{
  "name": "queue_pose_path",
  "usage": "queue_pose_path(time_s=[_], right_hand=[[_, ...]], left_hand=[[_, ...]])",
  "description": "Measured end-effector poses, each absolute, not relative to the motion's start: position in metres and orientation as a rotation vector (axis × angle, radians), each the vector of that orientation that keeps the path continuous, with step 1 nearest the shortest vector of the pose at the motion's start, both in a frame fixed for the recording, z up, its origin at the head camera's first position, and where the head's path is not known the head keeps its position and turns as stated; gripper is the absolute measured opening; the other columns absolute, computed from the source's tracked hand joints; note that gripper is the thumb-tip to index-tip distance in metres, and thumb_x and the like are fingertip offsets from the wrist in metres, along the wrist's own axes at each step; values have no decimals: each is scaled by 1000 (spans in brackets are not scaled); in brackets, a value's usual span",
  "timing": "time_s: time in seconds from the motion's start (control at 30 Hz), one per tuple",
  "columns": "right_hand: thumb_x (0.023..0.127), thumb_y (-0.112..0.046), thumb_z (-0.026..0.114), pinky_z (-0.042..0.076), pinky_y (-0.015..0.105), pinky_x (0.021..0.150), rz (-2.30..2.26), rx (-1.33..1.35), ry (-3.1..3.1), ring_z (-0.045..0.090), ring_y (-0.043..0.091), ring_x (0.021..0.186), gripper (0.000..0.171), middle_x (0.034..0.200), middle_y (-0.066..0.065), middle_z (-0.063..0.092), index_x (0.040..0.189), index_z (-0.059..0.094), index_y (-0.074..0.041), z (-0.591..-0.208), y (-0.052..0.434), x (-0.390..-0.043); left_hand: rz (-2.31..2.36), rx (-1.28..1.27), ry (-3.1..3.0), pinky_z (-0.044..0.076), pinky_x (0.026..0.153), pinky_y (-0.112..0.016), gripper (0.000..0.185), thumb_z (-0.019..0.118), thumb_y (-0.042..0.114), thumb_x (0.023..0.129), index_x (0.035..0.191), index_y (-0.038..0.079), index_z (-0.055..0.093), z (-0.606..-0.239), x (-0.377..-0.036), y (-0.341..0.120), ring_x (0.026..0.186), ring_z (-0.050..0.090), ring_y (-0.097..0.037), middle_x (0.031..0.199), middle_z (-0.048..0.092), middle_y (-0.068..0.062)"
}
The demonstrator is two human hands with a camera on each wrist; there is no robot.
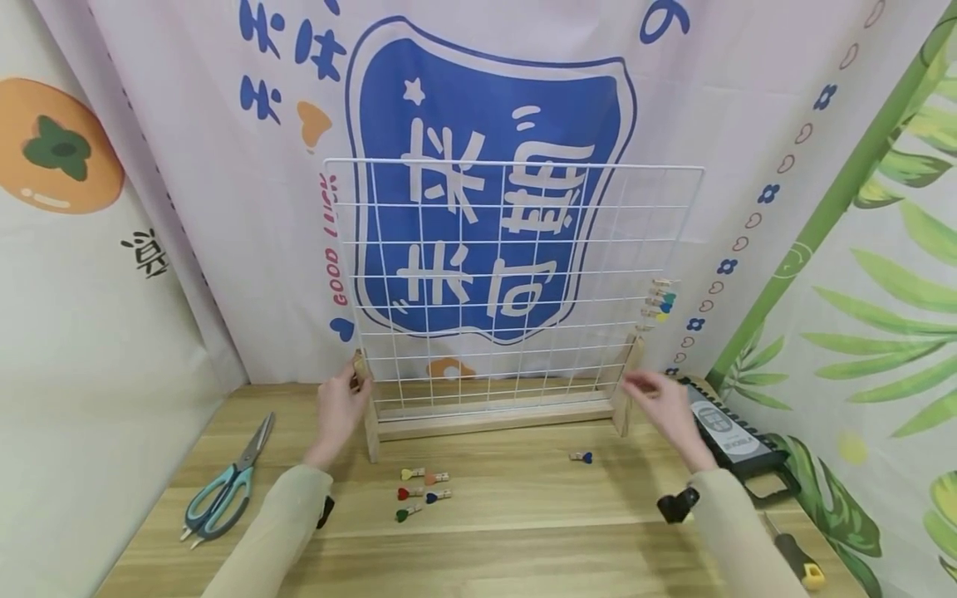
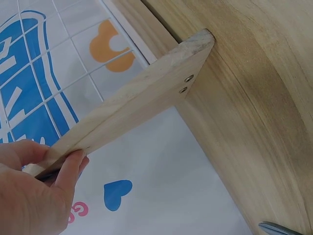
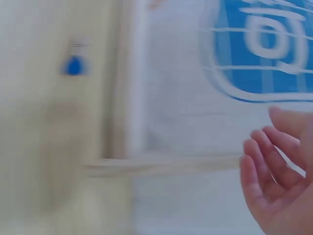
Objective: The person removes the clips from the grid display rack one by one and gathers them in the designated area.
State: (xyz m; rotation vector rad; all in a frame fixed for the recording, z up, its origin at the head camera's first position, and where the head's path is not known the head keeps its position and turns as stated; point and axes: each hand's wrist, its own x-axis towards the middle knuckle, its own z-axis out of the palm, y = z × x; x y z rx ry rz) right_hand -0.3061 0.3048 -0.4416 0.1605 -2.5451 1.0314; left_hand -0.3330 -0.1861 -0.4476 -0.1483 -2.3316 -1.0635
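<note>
Two wooden uprights [image 1: 371,432] look the best handholds for the seemingly light, stiff wire grid [image 1: 508,275] on the table [image 1: 523,548]; the left hand [image 1: 341,413] pinches one, the empty right hand [image 1: 668,407] hangs loosely curled beside the other.

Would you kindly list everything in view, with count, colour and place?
Table: one, light brown, foreground.
Wooden stand: one, pale, on the table.
Wire panel: one, white, in the stand.
Panel clips: several (count unclear), multicoloured, panel's right edge.
Loose clips: six; yellow, orange, red, green, two blue; before the stand.
Scissors: one pair, teal and grey, table's left.
Case-like item: one, black and grey, table's right.
Screwdriver: one, black and yellow, front right corner.
Printed cloths: three, mostly pale, behind and both sides.
Sleeves: two, pale, forearms.
Wrist cameras: two, black, wrists.
Left-hand grip: one, bare, pinching the left upright.
Right-hand grip: one, bare, beside the right upright.
</note>
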Motion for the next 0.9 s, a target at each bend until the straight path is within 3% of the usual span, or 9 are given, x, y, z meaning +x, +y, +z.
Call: queue_pose_path(time_s=[0.13, 0.27, 0.53, 0.8, 0.9], right_hand=[[96, -25, 65, 45, -1, 73, 1025, 40, -2351, 56, -8, 88, 31, 114, 18, 72, 120, 67, -4, -401, 313, -313], [97, -26, 64, 42, -4, 74, 1054, -48, -2174, 50, -18, 84, 31, 115, 17, 71, 119, 67, -4, -371, 318, -319], [99, -32, 60, 45, 2, 80, 1043, -136, -2100, 49, -15, 88, 37, 120, 13, 69, 124, 65, -6, -343, 325, -332], [103, -40, 50, 53, 23, 97, 1043, -163, -2204, 55, 5, 105, 43, 131, 13, 65, 133, 59, -11, -327, 324, -339], [104, -42, 46, 52, 22, 96, 1042, -150, -2241, 53, 0, 101, 45, 130, 13, 65, 134, 59, -12, -325, 325, -341]], left_hand=[[-1055, -153, -2302, 62, 76, -52, 5, 60, -5, 87, 89, -9, 62, -449, -334, -186, 87, 72, -47, 94, 71, -34], [-1062, -147, -2278, 62, 75, -52, 5, 60, -6, 86, 89, -9, 63, -452, -335, -186, 87, 72, -47, 93, 72, -33], [-1067, -114, -2200, 63, 70, -49, 8, 63, -6, 83, 88, -8, 69, -456, -335, -185, 80, 74, -43, 89, 73, -29], [-1051, -38, -2199, 62, 72, -50, 6, 64, -3, 82, 84, -6, 70, -458, -333, -182, 80, 74, -41, 92, 74, -28], [-1032, -43, -2185, 62, 70, -51, 5, 64, -3, 81, 80, -6, 68, -459, -333, -181, 79, 74, -41, 89, 74, -28]])
